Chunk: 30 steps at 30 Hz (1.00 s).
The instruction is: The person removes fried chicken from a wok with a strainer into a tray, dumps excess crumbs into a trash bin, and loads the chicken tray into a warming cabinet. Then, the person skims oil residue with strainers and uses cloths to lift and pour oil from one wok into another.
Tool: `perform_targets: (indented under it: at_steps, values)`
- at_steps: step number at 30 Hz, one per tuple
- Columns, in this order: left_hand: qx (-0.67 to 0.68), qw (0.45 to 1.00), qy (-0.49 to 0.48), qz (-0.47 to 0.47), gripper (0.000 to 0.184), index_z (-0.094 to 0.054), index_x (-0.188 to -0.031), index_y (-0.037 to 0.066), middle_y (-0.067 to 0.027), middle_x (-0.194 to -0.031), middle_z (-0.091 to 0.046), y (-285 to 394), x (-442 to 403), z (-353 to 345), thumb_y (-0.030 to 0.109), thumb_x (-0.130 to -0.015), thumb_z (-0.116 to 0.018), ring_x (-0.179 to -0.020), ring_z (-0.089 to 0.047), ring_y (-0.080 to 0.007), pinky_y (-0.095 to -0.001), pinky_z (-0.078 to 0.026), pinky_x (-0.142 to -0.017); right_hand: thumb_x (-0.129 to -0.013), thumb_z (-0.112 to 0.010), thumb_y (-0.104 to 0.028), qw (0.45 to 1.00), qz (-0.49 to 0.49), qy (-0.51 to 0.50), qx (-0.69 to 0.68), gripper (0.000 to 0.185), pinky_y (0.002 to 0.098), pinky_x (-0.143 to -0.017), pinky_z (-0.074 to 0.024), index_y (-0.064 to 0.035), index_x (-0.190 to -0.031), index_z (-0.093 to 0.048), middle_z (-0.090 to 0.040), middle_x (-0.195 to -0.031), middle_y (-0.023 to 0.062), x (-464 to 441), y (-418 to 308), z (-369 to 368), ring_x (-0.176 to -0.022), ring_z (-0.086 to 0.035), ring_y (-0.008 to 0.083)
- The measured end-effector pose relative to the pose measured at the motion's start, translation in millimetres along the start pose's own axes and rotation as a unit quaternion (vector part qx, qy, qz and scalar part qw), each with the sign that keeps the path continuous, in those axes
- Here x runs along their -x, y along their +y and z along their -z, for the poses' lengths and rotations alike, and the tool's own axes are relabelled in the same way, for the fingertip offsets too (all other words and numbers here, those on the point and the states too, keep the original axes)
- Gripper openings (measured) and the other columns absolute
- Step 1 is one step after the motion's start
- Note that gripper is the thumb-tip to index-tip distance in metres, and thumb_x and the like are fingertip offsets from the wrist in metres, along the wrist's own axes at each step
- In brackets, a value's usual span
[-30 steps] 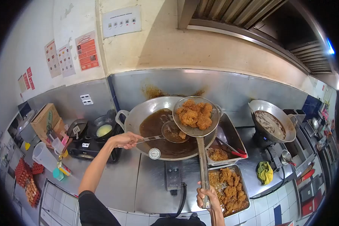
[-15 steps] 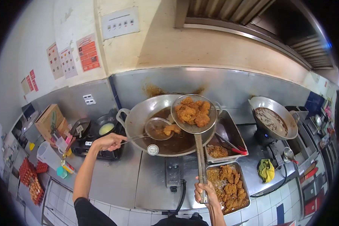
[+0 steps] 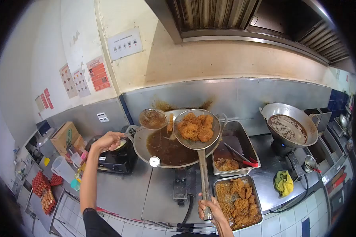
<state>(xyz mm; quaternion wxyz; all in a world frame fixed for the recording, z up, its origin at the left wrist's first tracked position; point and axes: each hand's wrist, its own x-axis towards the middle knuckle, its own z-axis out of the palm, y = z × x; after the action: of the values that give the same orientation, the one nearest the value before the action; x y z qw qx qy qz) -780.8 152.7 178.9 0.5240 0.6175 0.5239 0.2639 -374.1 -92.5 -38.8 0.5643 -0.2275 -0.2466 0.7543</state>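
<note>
My left hand (image 3: 108, 142) is closed round the handle of a small wire skimmer (image 3: 152, 120), raised over the left rear of a large wok (image 3: 141, 147). In my right hand (image 3: 211, 208) is the long handle of a bigger mesh strainer (image 3: 202, 170). Several pieces of crisp fried chicken (image 3: 195, 127) lie heaped in its bowl, held over the wok's right side. Another chicken piece (image 3: 170, 123) is between the two mesh bowls; whether anything supports it I cannot tell. Dark oil (image 3: 171, 152) fills the wok's bottom, and a round dial thermometer (image 3: 154, 161) sits at the front rim.
To the right, a deep pan (image 3: 245, 138) holds crumbs and red-handled tongs (image 3: 249, 162). Before it lies a tray (image 3: 258, 197) of fried chicken. A second wok (image 3: 310, 132) stands farther right, near a yellow cloth (image 3: 283, 183). A black stove (image 3: 116, 164) stands left.
The small skimmer has risen from the oil and moved left and back. The chicken piece is no longer in its bowl. The big strainer has shifted slightly left, still loaded.
</note>
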Motion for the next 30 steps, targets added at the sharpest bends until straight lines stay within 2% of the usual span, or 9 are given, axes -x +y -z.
perform_targets:
  at_steps: [5,9,11,17,21,23,25,27,30]
  values:
    - [0.039,0.999,0.005,-0.03,0.05,-0.038,-0.139,-0.004,-0.0016,-0.067,-0.046,-0.6,-23.7,-41.5,0.002,-0.09,-0.04,-0.046,-0.036,-0.0053,-0.0194,-0.027,-0.038,-0.092,-0.052,-0.008,1.0,-0.009,0.008,0.022,0.032,0.0308,-0.039,-0.044,-0.0012,-0.12,-0.039,-0.046,-0.067,0.0037,11.2,-4.9,-2.3,-0.047,-0.053,0.0175]
    - [0.029,0.999,0.031,-0.029,0.048,-0.038,-0.139,-0.004,-0.0029,-0.068,-0.048,4.6,-31.7,-79.2,0.003,-0.091,-0.041,-0.046,-0.037,-0.0065,-0.0203,-0.028,-0.038,-0.091,-0.054,-0.01,0.999,0.004,-0.024,-0.037,0.032,0.03,-0.039,-0.0432,-0.0031,-0.12,-0.041,-0.045,-0.067,0.0031,16.4,-15.8,1.8,-0.047,-0.052,0.0168]
    - [0.014,0.999,0.024,-0.029,0.049,-0.037,-0.139,-0.005,-0.0038,-0.068,-0.049,6.8,-33.3,-82.5,0.002,-0.091,-0.039,-0.046,-0.038,-0.0073,-0.0212,-0.029,-0.038,-0.092,-0.055,-0.012,0.998,0.003,-0.044,-0.051,0.032,0.0304,-0.039,-0.0431,-0.0032,-0.12,-0.042,-0.044,-0.066,0.0024,16.8,-18.4,6.5,-0.047,-0.051,0.0165]
    - [0.038,0.989,0.136,-0.044,0.05,-0.037,-0.138,-0.006,-0.0048,-0.067,-0.049,-9.0,-25.5,-79.8,0.0,-0.089,-0.039,-0.046,-0.039,-0.0081,-0.0216,-0.032,-0.038,-0.092,-0.055,-0.015,0.993,0.01,-0.073,-0.091,0.034,0.0297,-0.038,-0.042,-0.0033,-0.122,-0.045,-0.043,-0.066,0.0015,14.3,-18.9,17.5,-0.046,-0.049,0.015]
    - [0.11,0.987,0.113,-0.037,0.051,-0.033,-0.14,-0.006,-0.0046,-0.066,-0.05,-43.6,-21.9,-86.6,0.001,-0.09,-0.039,-0.046,-0.039,-0.0085,-0.022,-0.031,-0.038,-0.091,-0.055,-0.014,0.992,0.012,-0.076,-0.099,0.034,0.0295,-0.038,-0.0407,-0.0026,-0.122,-0.044,-0.043,-0.066,0.0016,19.3,-15.8,19.5,-0.046,-0.049,0.015]
    - [0.08,0.988,0.123,-0.054,0.049,-0.034,-0.139,-0.006,-0.0058,-0.068,-0.051,-57.7,-14.4,-93.5,0.003,-0.091,-0.037,-0.046,-0.039,-0.0088,-0.0229,-0.031,-0.038,-0.091,-0.054,-0.013,0.992,0.017,-0.075,-0.097,0.034,0.0295,-0.038,-0.0402,-0.0023,-0.122,-0.044,-0.043,-0.065,0.0018,25.3,-20.4,12.0,-0.045,-0.048,0.015]
    - [0.086,0.99,0.107,-0.043,0.048,-0.034,-0.141,-0.003,-0.0066,-0.069,-0.052,-70.3,-12.5,-90.3,0.006,-0.094,-0.035,-0.046,-0.039,-0.0094,-0.0236,-0.031,-0.038,-0.09,-0.054,-0.011,0.993,0.016,-0.06,-0.102,0.033,0.0293,-0.037,-0.0398,-0.0015,-0.121,-0.045,-0.042,-0.064,0.0024,47.0,-22.2,4.8,-0.044,-0.048,0.0147]
    - [0.073,0.985,0.154,-0.017,0.044,-0.035,-0.142,0.001,-0.007,-0.07,-0.053,-74.0,4.9,-89.4,0.01,-0.098,-0.033,-0.047,-0.039,-0.0092,-0.0232,-0.031,-0.039,-0.09,-0.053,-0.011,0.991,0.014,-0.033,-0.126,0.034,0.0285,-0.035,-0.0387,-0.0007,-0.122,-0.044,-0.041,-0.064,0.0029,59.5,-22.8,-4.8,-0.043,-0.047,0.0143]
    - [0.054,0.986,0.16,0.004,0.041,-0.037,-0.141,0.004,-0.0068,-0.069,-0.053,-89.3,14.2,-76.0,0.015,-0.102,-0.033,-0.047,-0.039,-0.0081,-0.0224,-0.03,-0.038,-0.089,-0.05,-0.007,0.982,0.022,-0.042,-0.184,0.039,0.029,-0.033,-0.037,0.0023,-0.127,-0.042,-0.041,-0.062,0.0025,75.1,-29.8,-15.1,-0.041,-0.046,0.0144]
